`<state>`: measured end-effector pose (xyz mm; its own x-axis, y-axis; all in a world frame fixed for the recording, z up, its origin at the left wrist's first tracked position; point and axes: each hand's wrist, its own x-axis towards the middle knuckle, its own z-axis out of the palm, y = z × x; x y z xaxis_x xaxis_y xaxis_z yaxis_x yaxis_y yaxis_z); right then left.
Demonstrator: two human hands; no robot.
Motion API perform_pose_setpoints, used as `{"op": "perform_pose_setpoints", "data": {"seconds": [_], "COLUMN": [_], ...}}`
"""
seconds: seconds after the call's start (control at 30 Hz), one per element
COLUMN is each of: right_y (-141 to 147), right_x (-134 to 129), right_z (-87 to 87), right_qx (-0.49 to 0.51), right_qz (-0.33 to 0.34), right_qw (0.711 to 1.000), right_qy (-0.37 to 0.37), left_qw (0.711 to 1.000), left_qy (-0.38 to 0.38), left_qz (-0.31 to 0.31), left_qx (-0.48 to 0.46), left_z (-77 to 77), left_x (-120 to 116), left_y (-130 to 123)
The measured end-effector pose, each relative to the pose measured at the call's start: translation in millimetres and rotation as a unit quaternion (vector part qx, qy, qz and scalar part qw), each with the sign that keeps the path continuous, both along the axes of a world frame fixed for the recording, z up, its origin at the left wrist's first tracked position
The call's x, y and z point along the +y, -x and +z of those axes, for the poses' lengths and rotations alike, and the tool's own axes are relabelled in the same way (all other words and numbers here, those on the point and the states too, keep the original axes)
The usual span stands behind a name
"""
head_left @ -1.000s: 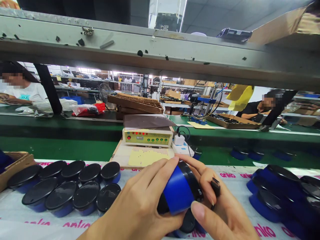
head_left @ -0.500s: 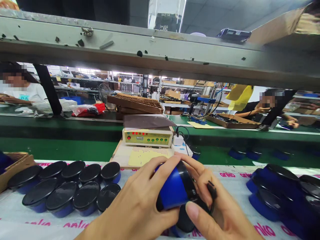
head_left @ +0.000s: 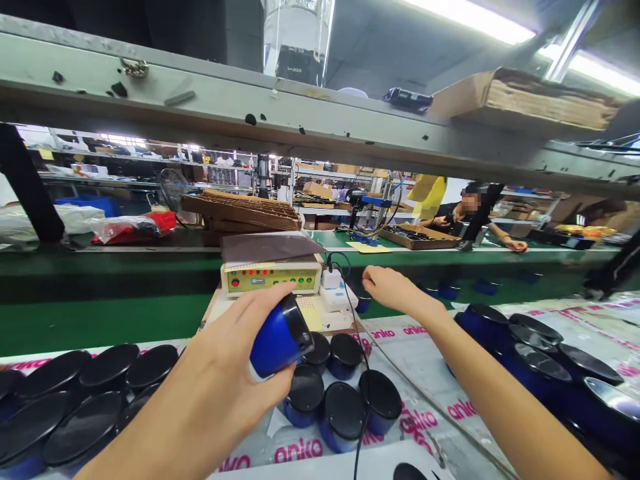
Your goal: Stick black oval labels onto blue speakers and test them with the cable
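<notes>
At the far left of the bench (head_left: 245,460) I count six black-lidded blue tubs (head_left: 83,427), the outermost cut off by the frame. My left hand (head_left: 215,353) is lifted above them, its fingers (head_left: 250,313) wrapped around one more blue tub (head_left: 280,340), held tilted with its black lid toward the upper right. Beyond it sits one tester box (head_left: 270,277) with a brown sheet (head_left: 265,247) on top, and just right of that, one white plug adapter (head_left: 330,280) with a black cable (head_left: 361,393) trailing down across the bench. Below the held tub stand five more tubs (head_left: 340,410). My right hand (head_left: 390,287) hovers empty just beyond the adapter, fingers (head_left: 380,280) lying close together and pinching nothing. At the right, at least five tubs (head_left: 535,363) crowd the bench, partly cut off
</notes>
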<state>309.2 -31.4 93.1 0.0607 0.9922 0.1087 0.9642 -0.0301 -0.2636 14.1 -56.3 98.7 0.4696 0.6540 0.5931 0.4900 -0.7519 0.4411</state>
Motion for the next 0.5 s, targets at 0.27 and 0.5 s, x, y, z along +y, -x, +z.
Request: {"op": "perform_pose_setpoints", "data": {"seconds": [0.27,0.5], "right_y": [-72,-121], "right_x": [60,-29], "right_z": [-63.6,-69.0], "right_qx": [-0.061,-0.117], "right_qz": [-0.042,-0.096], "right_qw": [0.995,0.988], "right_qy": [0.062,0.035], "left_qw": [0.994,0.986], "left_qy": [0.091,0.144], "left_qz": [-0.052,-0.076], "left_qx": [0.033,0.030], "left_z": [20.1,29.2], "left_x": [-11,-11], "left_y": [12,24]}}
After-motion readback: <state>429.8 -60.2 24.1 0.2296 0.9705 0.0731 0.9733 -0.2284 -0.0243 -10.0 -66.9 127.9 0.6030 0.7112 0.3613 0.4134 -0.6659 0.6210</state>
